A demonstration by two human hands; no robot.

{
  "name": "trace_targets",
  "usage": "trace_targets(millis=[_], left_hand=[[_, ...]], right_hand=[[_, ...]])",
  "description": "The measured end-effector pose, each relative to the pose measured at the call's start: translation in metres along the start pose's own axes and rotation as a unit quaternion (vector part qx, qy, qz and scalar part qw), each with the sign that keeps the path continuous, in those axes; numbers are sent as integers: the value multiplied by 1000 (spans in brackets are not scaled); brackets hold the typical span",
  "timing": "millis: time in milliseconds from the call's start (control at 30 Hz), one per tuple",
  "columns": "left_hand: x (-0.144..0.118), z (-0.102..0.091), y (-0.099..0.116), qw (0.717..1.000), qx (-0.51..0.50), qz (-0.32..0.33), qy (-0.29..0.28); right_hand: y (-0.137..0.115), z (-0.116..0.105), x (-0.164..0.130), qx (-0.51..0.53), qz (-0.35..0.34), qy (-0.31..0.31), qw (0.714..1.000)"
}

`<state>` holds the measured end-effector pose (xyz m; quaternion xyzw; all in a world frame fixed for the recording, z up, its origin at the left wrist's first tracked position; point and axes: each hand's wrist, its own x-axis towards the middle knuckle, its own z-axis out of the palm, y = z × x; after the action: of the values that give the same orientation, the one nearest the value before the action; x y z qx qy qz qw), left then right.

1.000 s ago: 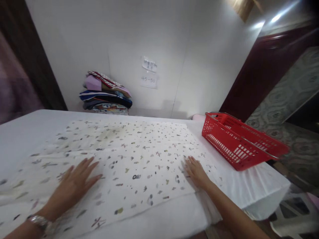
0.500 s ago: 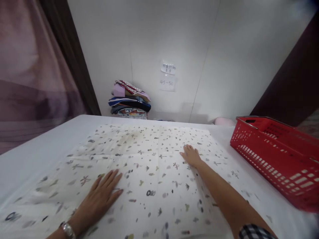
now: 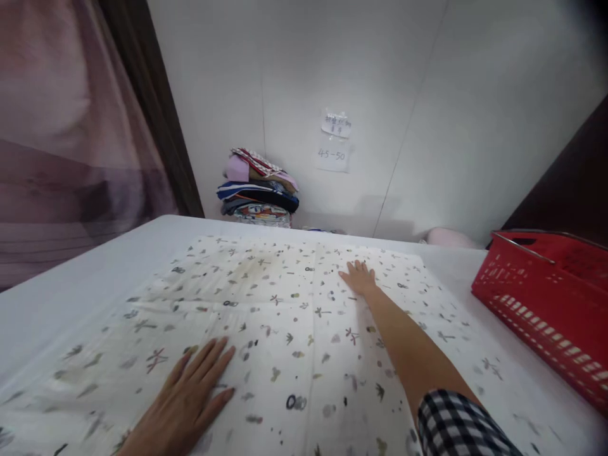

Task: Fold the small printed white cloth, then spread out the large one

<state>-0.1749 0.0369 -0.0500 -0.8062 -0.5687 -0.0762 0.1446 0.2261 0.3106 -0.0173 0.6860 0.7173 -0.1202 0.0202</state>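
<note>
A printed cloth lies spread flat over the white table, with a red basket at its right. The left hand presses palm-down on the near part, fingers spread; the right hand lies flat and open near the far edge.

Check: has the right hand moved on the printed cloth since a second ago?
Yes. The right hand has slid away from the person across the printed cloth, from near its front edge to close to its far edge by the wall.
</note>
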Motion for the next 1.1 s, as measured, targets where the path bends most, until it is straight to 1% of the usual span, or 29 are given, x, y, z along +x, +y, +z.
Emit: trace_targets(millis=[100, 200, 267, 300, 333, 400, 467, 500, 533, 567, 633, 700, 733, 800, 867, 933, 1000, 1067, 1100], left_hand=[[0, -6, 2, 999, 25, 22, 19], [0, -14, 6, 999, 29, 26, 22], [1, -18, 9, 999, 20, 20, 22], [2, -20, 10, 1000, 13, 17, 21], [2, -22, 11, 1000, 8, 14, 19], [3, -24, 13, 1000, 1, 12, 13], [3, -26, 14, 1000, -4, 11, 8], [3, -26, 15, 1000, -8, 9, 8], [4, -26, 16, 1000, -12, 5, 8], [4, -27, 16, 1000, -18, 1, 7], [4, -27, 18, 999, -31, -8, 4], [3, -27, 19, 999, -44, -14, -5], [3, -27, 19, 998, -52, -16, -13], [1, -29, 20, 997, -72, -23, -31], [1, -31, 20, 993, -103, -34, -56], [7, -34, 15, 985, -140, -45, -91], [22, -35, 4, 977, -166, -68, -112], [46, -32, -15, 976, -163, -103, -100], [62, -29, -27, 978, -149, -117, -86]], right_hand=[[0, -4, 12, -9, 15, 12, 1000], [-2, -9, 19, -8, 31, 18, 999], [-14, -11, 17, -1, 38, 16, 999], [-23, -10, 12, 4, 26, 15, 1000], [-35, -7, 6, 9, 3, 13, 1000], [-64, 2, -10, 16, -85, 7, 996], [-93, 13, -26, 14, -197, -21, 980], [-105, 18, -31, 8, -236, -37, 971], [-115, 22, -34, 2, -258, -47, 965], [-122, 23, -34, -6, -258, -52, 965], [-132, 22, -28, -19, -216, -51, 975], [-136, 17, -18, -26, -173, -50, 983], [-137, 15, -14, -28, -164, -49, 985], [-138, 12, -11, -30, -158, -49, 986], [-139, 12, -16, -32, -162, -50, 985], [-137, 17, -31, -35, -187, -60, 980], [-133, 23, -53, -31, -218, -69, 973], [-126, 30, -76, -12, -231, -68, 970], [-122, 32, -87, -6, -250, -67, 966]])
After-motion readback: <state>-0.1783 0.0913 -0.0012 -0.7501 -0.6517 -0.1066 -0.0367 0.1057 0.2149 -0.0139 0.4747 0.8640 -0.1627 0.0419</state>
